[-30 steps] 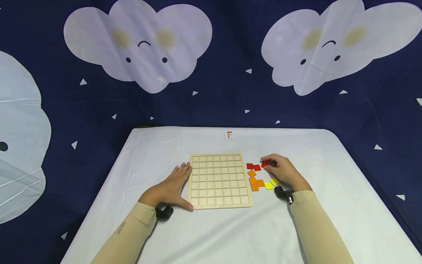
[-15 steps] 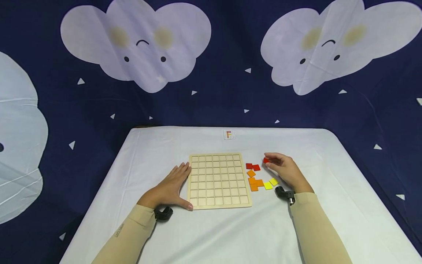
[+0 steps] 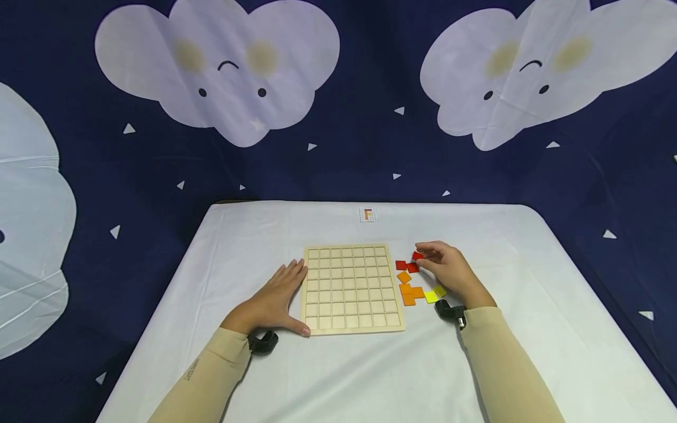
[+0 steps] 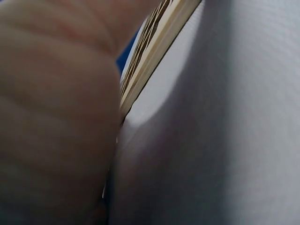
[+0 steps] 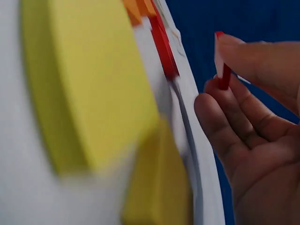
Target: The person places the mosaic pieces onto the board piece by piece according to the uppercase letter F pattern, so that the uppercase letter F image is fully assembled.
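1. The left hand (image 3: 275,301) lies flat with its thumb well apart from the fingers, fingertips at the left edge of the wooden board (image 3: 351,289) and thumb at its near left corner.
2. The right hand (image 3: 448,269) pinches one red tile (image 3: 417,255) between thumb and fingers, holding it off the table (the right wrist view shows a pale face and a red edge); the other fingers bend loosely.
3. The board lies on the white cloth (image 3: 344,376) between the hands, a raised rim around its grid of square cells, whose pale wood floors show.
4. Beside its right edge lie two red tiles (image 3: 401,265), just left of the right hand's fingertips.
5. Nearer the person come a turned orange tile (image 3: 404,277), three clustered orange tiles (image 3: 409,294) and two yellow tiles (image 3: 431,297).
6. Beyond the board lies a small gridded card (image 3: 368,214), marked with an F-like shape.
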`<state>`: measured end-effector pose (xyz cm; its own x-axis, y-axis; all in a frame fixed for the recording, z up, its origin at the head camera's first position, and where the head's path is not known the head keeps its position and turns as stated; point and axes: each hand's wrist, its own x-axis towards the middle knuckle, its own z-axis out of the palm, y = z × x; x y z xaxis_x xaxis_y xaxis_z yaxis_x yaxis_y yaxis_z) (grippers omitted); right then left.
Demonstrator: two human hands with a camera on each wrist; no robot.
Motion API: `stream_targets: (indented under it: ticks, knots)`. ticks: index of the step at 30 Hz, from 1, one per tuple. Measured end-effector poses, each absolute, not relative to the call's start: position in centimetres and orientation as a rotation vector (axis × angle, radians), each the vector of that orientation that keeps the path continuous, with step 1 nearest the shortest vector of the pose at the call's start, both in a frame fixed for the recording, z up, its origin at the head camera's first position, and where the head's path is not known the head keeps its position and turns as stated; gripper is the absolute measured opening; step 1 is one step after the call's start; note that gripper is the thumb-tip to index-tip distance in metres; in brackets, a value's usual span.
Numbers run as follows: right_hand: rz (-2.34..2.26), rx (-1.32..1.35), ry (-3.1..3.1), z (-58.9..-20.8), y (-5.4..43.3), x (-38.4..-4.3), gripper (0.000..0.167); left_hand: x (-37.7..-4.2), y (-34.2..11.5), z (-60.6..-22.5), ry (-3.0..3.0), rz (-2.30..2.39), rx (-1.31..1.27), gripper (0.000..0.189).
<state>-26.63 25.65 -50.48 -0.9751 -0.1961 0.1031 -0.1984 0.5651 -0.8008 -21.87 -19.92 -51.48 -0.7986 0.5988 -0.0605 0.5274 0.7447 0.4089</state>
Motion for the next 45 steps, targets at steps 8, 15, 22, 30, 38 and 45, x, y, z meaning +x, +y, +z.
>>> stream_targets:
  ticks: [8, 15, 22, 30, 38, 45]
  knots:
    - [1.458, 0.446, -2.743, -50.0, 22.8, -27.0, 0.036, -21.9, -20.0, -50.9, 2.759, 0.595, 0.929, 0.155]
    - [1.514, 0.59, -2.727, -49.9, 19.2, -27.5, 0.035, -22.0, -20.1, -51.2, 2.77, 0.541, 0.924, 0.155]
    - [1.428, 0.793, -2.716, -49.5, 15.8, -28.3, 0.034, -21.9, -19.8, -51.1, 2.761, 0.551, 0.922, 0.155]
    - [1.263, 0.921, -2.841, -48.7, 12.9, -28.9, 0.036, -21.8, -19.9, -51.1, 2.759, 0.534, 0.906, 0.156]
    - [1.139, 1.049, -2.887, -48.5, 10.2, -29.6, 0.036, -21.6, -20.1, -51.3, 2.754, 0.53, 0.895, 0.155]
    - [1.022, 1.099, -2.903, -48.2, 8.0, -30.4, 0.035, -21.6, -20.1, -51.3, 2.752, 0.557, 0.912, 0.153]
